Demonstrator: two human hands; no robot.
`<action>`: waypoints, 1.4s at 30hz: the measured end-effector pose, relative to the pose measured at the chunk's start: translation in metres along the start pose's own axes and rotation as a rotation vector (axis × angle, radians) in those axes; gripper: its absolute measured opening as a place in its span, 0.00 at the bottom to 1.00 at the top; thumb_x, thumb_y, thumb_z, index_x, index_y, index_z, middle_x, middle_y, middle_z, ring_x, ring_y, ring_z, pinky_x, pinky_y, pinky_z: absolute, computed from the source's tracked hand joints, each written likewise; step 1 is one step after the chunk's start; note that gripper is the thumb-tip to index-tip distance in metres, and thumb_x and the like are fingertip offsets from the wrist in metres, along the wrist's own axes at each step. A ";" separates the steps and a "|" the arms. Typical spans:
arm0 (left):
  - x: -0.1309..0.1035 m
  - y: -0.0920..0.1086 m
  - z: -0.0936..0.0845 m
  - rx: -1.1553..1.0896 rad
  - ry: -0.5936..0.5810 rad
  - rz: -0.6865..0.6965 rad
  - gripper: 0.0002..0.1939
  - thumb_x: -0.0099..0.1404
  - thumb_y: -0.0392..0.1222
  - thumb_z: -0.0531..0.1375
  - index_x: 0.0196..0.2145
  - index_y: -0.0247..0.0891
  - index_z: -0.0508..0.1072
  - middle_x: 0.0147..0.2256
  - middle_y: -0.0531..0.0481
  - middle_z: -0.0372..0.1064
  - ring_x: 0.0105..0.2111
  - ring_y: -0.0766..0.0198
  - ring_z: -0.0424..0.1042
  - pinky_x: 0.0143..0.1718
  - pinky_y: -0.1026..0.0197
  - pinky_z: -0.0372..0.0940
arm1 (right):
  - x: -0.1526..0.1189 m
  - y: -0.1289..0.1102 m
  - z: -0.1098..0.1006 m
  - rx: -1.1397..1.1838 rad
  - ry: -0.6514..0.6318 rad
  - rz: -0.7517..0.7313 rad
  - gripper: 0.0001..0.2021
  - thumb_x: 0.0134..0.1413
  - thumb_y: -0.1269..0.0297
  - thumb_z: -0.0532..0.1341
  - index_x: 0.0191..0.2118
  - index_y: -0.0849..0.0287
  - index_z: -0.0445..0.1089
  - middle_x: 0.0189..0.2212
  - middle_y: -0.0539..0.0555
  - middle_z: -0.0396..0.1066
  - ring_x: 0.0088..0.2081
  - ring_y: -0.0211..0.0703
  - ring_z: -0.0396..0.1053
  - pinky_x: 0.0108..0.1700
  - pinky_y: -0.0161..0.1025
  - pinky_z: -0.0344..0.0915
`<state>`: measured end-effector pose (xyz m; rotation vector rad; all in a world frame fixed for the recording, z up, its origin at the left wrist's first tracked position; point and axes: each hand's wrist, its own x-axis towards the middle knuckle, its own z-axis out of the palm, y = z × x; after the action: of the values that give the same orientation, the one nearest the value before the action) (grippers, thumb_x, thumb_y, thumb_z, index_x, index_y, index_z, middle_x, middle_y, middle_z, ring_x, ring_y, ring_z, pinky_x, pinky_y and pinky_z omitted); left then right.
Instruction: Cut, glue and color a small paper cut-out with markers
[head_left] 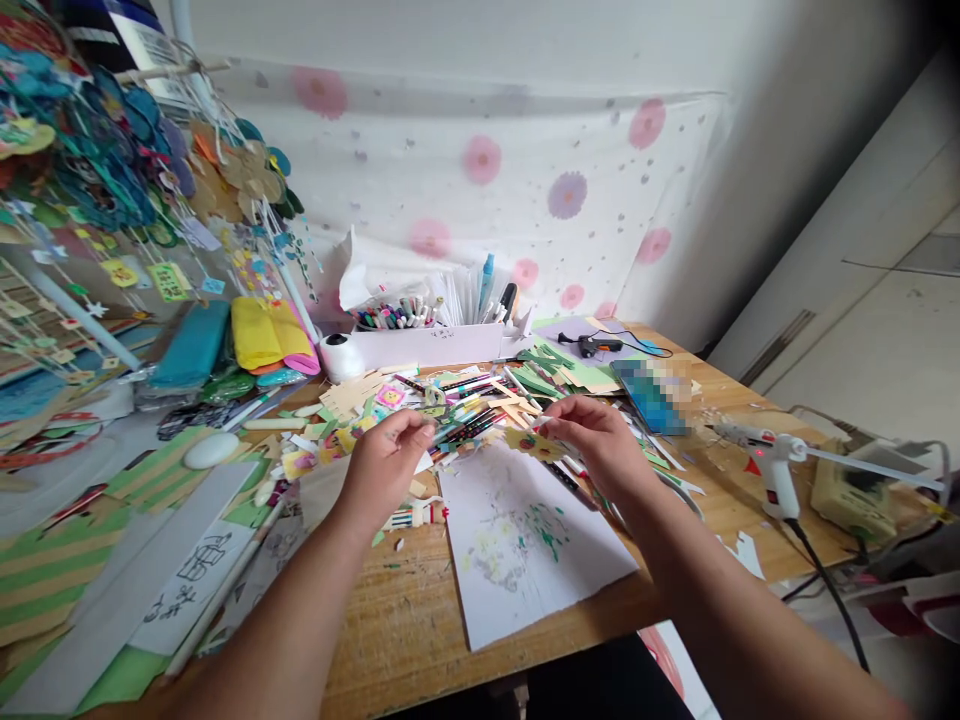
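Observation:
My left hand [391,455] is raised over the cluttered middle of the table, thumb and forefinger pinched together. A small yellow-green paper piece [435,408] shows just beyond those fingertips; what the pinch itself holds is too small to make out. Across from it, my right hand [592,440] is also pinched, on a small yellowish paper cutout [529,442] with a dark reddish flower. Below and between the hands lies a white paper sheet [517,545] with green, yellow and grey paint smudges. A small decorated figure-like piece [418,514] is beside the sheet's left edge.
Several markers [476,425] and paper scraps cover the middle. Behind stands a white box [450,343] of pens. A white glue gun [780,470] stands at right, a black one [600,345] lies farther back. Paper strips [150,590] lie left, under hanging ornaments [127,160].

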<state>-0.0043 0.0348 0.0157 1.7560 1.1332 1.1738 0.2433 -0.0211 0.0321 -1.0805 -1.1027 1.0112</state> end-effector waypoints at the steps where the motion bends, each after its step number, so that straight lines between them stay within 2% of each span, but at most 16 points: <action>1: 0.000 0.000 -0.001 0.005 0.030 0.014 0.12 0.62 0.50 0.58 0.30 0.39 0.70 0.28 0.54 0.68 0.33 0.61 0.69 0.34 0.62 0.61 | -0.004 -0.005 -0.002 -0.015 -0.022 0.013 0.09 0.43 0.61 0.69 0.25 0.59 0.71 0.22 0.51 0.71 0.24 0.39 0.67 0.28 0.36 0.63; 4: 0.001 -0.004 -0.001 0.026 0.077 0.050 0.11 0.64 0.48 0.58 0.31 0.38 0.70 0.27 0.55 0.68 0.32 0.62 0.70 0.35 0.61 0.63 | -0.020 -0.012 -0.004 -0.054 -0.068 0.043 0.11 0.45 0.58 0.69 0.27 0.60 0.70 0.25 0.53 0.74 0.26 0.42 0.71 0.29 0.38 0.67; 6: 0.001 -0.007 0.001 0.048 0.074 0.071 0.11 0.66 0.47 0.58 0.32 0.36 0.70 0.29 0.54 0.68 0.32 0.63 0.71 0.36 0.59 0.65 | -0.031 -0.004 -0.001 -0.090 -0.048 0.046 0.13 0.47 0.56 0.67 0.28 0.60 0.69 0.25 0.53 0.73 0.24 0.42 0.70 0.26 0.38 0.66; 10: 0.002 -0.009 0.007 0.119 0.045 0.102 0.12 0.68 0.47 0.59 0.37 0.34 0.72 0.35 0.51 0.71 0.34 0.63 0.72 0.37 0.55 0.69 | -0.053 0.034 0.007 -0.203 0.137 -0.017 0.15 0.51 0.51 0.63 0.30 0.58 0.65 0.21 0.48 0.67 0.18 0.36 0.63 0.20 0.34 0.60; 13: 0.001 -0.007 0.009 0.176 0.036 0.108 0.12 0.68 0.47 0.59 0.41 0.34 0.72 0.39 0.49 0.72 0.36 0.62 0.73 0.39 0.54 0.70 | -0.063 0.060 0.010 -0.326 0.283 -0.079 0.14 0.54 0.51 0.61 0.34 0.58 0.65 0.22 0.47 0.65 0.20 0.37 0.62 0.21 0.35 0.61; 15: 0.001 -0.007 0.010 0.200 0.032 0.108 0.13 0.68 0.47 0.59 0.43 0.34 0.72 0.41 0.48 0.72 0.38 0.61 0.73 0.40 0.53 0.71 | -0.066 0.069 0.009 -0.422 0.325 -0.089 0.13 0.57 0.54 0.62 0.37 0.60 0.67 0.23 0.47 0.66 0.23 0.37 0.65 0.25 0.36 0.64; 19: 0.004 -0.012 0.012 0.223 0.034 0.113 0.13 0.68 0.46 0.58 0.45 0.34 0.71 0.43 0.47 0.71 0.40 0.60 0.73 0.41 0.52 0.71 | -0.064 0.073 0.005 -0.598 0.322 -0.054 0.10 0.64 0.61 0.60 0.45 0.62 0.70 0.38 0.53 0.72 0.35 0.40 0.72 0.37 0.41 0.72; 23: 0.005 -0.015 0.013 0.232 0.037 0.148 0.14 0.68 0.46 0.58 0.46 0.34 0.71 0.43 0.47 0.71 0.39 0.60 0.73 0.41 0.52 0.71 | -0.061 0.071 0.005 -0.704 0.324 -0.046 0.13 0.64 0.61 0.60 0.51 0.61 0.68 0.47 0.57 0.71 0.43 0.46 0.72 0.44 0.47 0.72; 32: -0.003 -0.007 0.019 0.306 -0.007 0.221 0.13 0.68 0.46 0.59 0.46 0.35 0.71 0.43 0.47 0.71 0.39 0.60 0.73 0.41 0.52 0.71 | -0.059 0.072 0.008 -0.801 0.261 -0.051 0.14 0.64 0.61 0.60 0.51 0.61 0.68 0.47 0.57 0.71 0.43 0.46 0.72 0.44 0.47 0.72; 37: -0.005 -0.014 0.022 0.378 -0.046 0.238 0.13 0.68 0.46 0.58 0.45 0.35 0.71 0.43 0.47 0.71 0.39 0.61 0.73 0.40 0.53 0.71 | -0.057 0.073 0.005 -0.756 0.230 -0.040 0.13 0.64 0.61 0.60 0.50 0.62 0.69 0.46 0.56 0.71 0.42 0.45 0.73 0.43 0.46 0.72; 42: 0.000 -0.012 0.026 0.404 -0.021 0.294 0.12 0.68 0.47 0.59 0.42 0.34 0.72 0.40 0.48 0.72 0.37 0.62 0.73 0.40 0.53 0.70 | -0.050 0.071 0.002 -0.686 0.190 0.016 0.11 0.64 0.61 0.60 0.45 0.63 0.70 0.39 0.53 0.72 0.36 0.41 0.73 0.38 0.42 0.72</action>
<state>0.0171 0.0363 -0.0040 2.3008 1.1881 1.1457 0.2272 -0.0563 -0.0457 -1.6926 -1.3190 0.5212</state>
